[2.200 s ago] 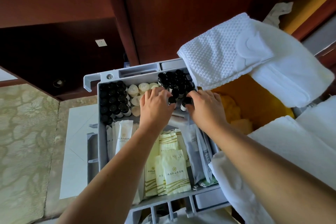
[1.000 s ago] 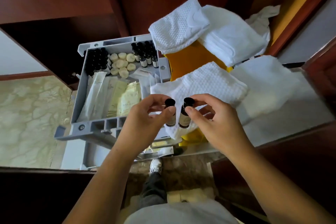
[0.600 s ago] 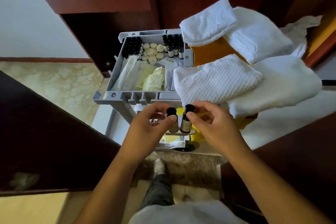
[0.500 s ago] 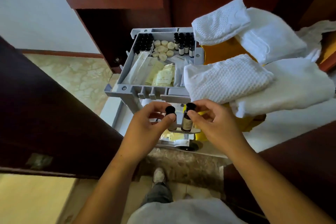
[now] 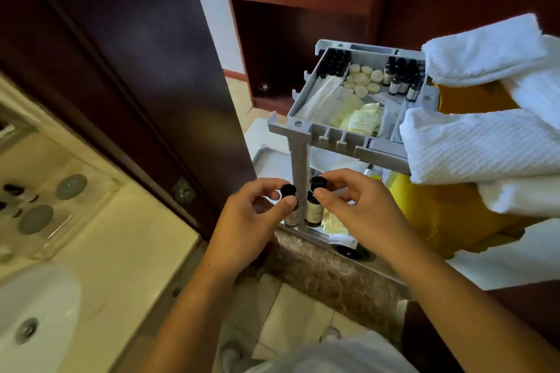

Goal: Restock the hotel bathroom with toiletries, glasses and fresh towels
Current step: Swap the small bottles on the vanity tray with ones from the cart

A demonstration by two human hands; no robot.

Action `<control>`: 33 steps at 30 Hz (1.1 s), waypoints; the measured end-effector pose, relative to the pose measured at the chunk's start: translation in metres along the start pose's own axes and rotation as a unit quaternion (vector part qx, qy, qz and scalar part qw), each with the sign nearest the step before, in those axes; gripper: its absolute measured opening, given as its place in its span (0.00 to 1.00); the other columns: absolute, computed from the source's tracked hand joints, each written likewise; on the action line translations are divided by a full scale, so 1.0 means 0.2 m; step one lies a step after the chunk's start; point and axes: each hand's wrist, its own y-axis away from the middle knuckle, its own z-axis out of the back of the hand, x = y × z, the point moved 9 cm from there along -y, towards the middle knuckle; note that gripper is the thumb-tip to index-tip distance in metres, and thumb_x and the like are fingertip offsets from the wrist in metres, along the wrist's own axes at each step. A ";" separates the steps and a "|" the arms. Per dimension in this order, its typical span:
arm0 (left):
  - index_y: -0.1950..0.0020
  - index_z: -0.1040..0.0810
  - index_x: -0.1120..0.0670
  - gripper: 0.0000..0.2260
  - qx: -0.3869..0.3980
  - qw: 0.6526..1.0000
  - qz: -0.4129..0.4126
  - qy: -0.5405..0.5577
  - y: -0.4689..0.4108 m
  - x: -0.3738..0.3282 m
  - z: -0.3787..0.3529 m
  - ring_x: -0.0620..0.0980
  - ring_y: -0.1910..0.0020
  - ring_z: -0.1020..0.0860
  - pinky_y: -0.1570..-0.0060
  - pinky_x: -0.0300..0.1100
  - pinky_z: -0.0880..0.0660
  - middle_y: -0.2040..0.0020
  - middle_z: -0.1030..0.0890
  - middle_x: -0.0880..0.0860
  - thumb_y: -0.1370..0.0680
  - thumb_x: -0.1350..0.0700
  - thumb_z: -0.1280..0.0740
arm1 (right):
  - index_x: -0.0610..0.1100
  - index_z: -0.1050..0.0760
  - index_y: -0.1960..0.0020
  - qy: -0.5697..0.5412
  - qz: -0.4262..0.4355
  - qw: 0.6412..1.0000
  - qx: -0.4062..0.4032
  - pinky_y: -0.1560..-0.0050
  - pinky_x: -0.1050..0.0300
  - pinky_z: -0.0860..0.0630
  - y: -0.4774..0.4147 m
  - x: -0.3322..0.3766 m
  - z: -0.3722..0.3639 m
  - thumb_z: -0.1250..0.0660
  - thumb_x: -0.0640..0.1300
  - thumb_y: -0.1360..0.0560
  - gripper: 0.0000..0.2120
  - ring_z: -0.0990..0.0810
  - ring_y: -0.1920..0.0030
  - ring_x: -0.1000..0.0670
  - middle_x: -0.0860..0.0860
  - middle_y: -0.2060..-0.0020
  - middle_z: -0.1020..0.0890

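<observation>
Two small black-capped bottles are held up in the air, upright and side by side, just in front of the grey cart (image 5: 318,134). The left bottle (image 5: 291,216) is pinched below its cap by the fingers (image 5: 283,201) of the left hand (image 5: 248,221). The right bottle (image 5: 313,212) is pinched the same way by the right hand (image 5: 363,215) — thumb and forefinger curled at the neck. Behind them the cart's top tray holds spare bottles (image 5: 333,62), round soaps (image 5: 362,79) and sachets (image 5: 360,121). White towels (image 5: 485,142) drape over a yellow bag (image 5: 439,215) to the right. Lower left — a pale desk (image 5: 127,236) with a sink (image 5: 45,288) set in it.
</observation>
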 end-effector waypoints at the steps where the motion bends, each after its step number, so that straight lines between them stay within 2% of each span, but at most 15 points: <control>1: 0.44 0.15 0.45 0.08 -0.007 1.000 0.006 0.009 0.02 0.03 0.06 0.54 0.54 0.17 0.50 0.48 0.20 0.53 0.17 0.51 0.22 0.51 0.24 | 0.60 0.18 0.47 0.006 0.000 1.000 0.010 0.49 0.58 0.21 0.00 0.02 -0.07 0.26 0.52 0.23 0.06 0.16 0.53 0.59 0.64 0.55 0.15; 3: 0.43 0.15 0.46 0.08 -0.021 1.000 0.007 0.016 0.07 0.08 0.20 0.51 0.55 0.17 0.49 0.47 0.21 0.54 0.17 0.50 0.22 0.53 0.24 | 0.58 0.17 0.45 0.016 0.000 0.999 0.030 0.48 0.58 0.19 0.01 0.07 -0.21 0.26 0.52 0.22 0.07 0.16 0.54 0.59 0.64 0.55 0.15; 7: 0.45 0.15 0.48 0.07 -0.044 0.999 0.004 0.004 0.20 0.14 0.51 0.39 0.59 0.21 0.55 0.32 0.26 0.57 0.19 0.46 0.22 0.56 0.25 | 0.61 0.19 0.46 0.042 0.014 0.996 0.072 0.52 0.60 0.20 0.04 0.19 -0.54 0.27 0.53 0.22 0.06 0.17 0.55 0.60 0.65 0.55 0.16; 9: 0.45 0.15 0.48 0.07 -0.059 0.998 0.006 0.000 0.27 0.17 0.67 0.37 0.60 0.22 0.57 0.28 0.28 0.57 0.19 0.47 0.22 0.56 0.25 | 0.63 0.19 0.48 0.049 0.019 0.994 0.091 0.55 0.62 0.22 0.06 0.25 -0.70 0.27 0.53 0.22 0.05 0.17 0.55 0.61 0.64 0.54 0.16; 14: 0.48 0.15 0.49 0.05 -0.091 0.995 0.030 0.027 0.41 0.31 1.05 0.40 0.62 0.24 0.60 0.28 0.29 0.59 0.20 0.49 0.22 0.58 0.25 | 0.61 0.19 0.44 0.053 0.025 0.991 0.120 0.54 0.62 0.21 0.12 0.38 -1.10 0.28 0.53 0.21 0.07 0.17 0.56 0.60 0.63 0.54 0.16; 20: 0.47 0.16 0.44 0.06 -0.113 0.992 0.057 -0.007 0.52 0.51 1.47 0.41 0.57 0.20 0.56 0.33 0.25 0.54 0.18 0.47 0.22 0.52 0.25 | 0.57 0.18 0.42 0.065 0.029 0.985 0.158 0.53 0.57 0.19 0.15 0.48 -1.55 0.27 0.52 0.21 0.09 0.17 0.57 0.54 0.60 0.56 0.16; 25: 0.45 0.17 0.43 0.06 -0.150 0.986 0.070 -0.024 0.63 0.63 1.75 0.41 0.54 0.20 0.56 0.29 0.26 0.51 0.18 0.46 0.22 0.51 0.25 | 0.59 0.19 0.44 0.071 0.034 0.977 0.199 0.54 0.57 0.22 0.16 0.54 -1.88 0.27 0.55 0.23 0.08 0.18 0.53 0.50 0.66 0.54 0.17; 30: 0.45 0.18 0.42 0.07 -0.189 0.978 0.082 -0.021 0.71 0.74 1.97 0.41 0.52 0.20 0.56 0.28 0.27 0.51 0.18 0.45 0.22 0.50 0.25 | 0.59 0.18 0.45 0.079 0.051 0.970 0.224 0.53 0.59 0.24 0.15 0.62 -2.13 0.26 0.54 0.23 0.07 0.17 0.53 0.50 0.66 0.53 0.16; 33: 0.45 0.18 0.42 0.07 -0.211 0.974 0.085 -0.015 0.74 0.78 2.05 0.40 0.52 0.20 0.56 0.27 0.28 0.51 0.18 0.45 0.22 0.50 0.25 | 0.58 0.18 0.46 0.076 0.058 0.968 0.230 0.53 0.54 0.21 0.14 0.65 -2.24 0.25 0.52 0.23 0.06 0.18 0.56 0.48 0.64 0.53 0.15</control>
